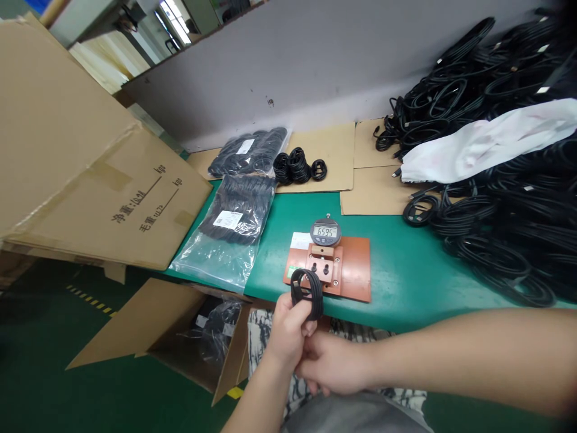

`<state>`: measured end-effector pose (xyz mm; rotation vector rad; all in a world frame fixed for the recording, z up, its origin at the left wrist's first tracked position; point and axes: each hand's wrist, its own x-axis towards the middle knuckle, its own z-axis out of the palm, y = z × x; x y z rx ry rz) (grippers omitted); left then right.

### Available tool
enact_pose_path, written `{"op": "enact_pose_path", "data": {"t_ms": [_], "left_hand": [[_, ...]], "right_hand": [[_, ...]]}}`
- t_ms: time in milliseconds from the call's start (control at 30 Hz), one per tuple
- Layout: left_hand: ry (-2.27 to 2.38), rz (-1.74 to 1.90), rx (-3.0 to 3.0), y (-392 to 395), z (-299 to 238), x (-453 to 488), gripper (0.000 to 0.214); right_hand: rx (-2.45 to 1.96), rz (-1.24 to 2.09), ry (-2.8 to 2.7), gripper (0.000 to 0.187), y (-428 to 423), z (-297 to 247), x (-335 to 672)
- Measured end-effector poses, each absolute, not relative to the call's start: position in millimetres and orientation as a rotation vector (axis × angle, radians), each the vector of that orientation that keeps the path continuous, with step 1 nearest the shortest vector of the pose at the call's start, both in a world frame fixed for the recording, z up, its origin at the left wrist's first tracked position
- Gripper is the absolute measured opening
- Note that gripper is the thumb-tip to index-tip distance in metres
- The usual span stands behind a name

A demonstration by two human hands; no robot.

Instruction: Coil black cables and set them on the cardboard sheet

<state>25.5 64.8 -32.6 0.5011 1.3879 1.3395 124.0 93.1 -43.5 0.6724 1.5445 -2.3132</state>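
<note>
Since the left hand [288,334] grips the coiled black cable [311,293] just over the orange board [356,270], a slipping loop could snag the board; the right hand [331,364] looks curled, though its hold is unclear.

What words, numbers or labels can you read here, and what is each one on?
"6595" on the display of the round grey digital gauge; any decimal point is too small to tell.
"净重" and "毛重", each followed by a blurred figure and "kg", printed on the brown cardboard carton flap.
White rectangular labels on the clear plastic bags of black cable: too small to read.
</note>
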Motion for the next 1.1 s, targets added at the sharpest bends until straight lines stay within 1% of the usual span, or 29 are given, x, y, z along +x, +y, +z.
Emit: {"op": "enact_pose_path", "data": {"t_ms": [500, 767, 1100], "left_hand": [[1.377, 1.335, 0.509, 64.9, -32.8, 25.1, 0.035], [1.399, 1.325, 0.501, 65.8, -32.4, 25.7, 0.035], [1.392, 1.337, 0.49, 65.3, -33.1, 25.2, 0.035]], "right_hand": [[0.658, -2.333, 1.553, 0.014, 91.8, -49.1, 121.9], [0.685, -2.295, 1.552, 0.015, 94.5, -39.3, 123.4], [0.674, -2.329, 1.554, 0.013, 91.6, -47.6, 122.5]]}}
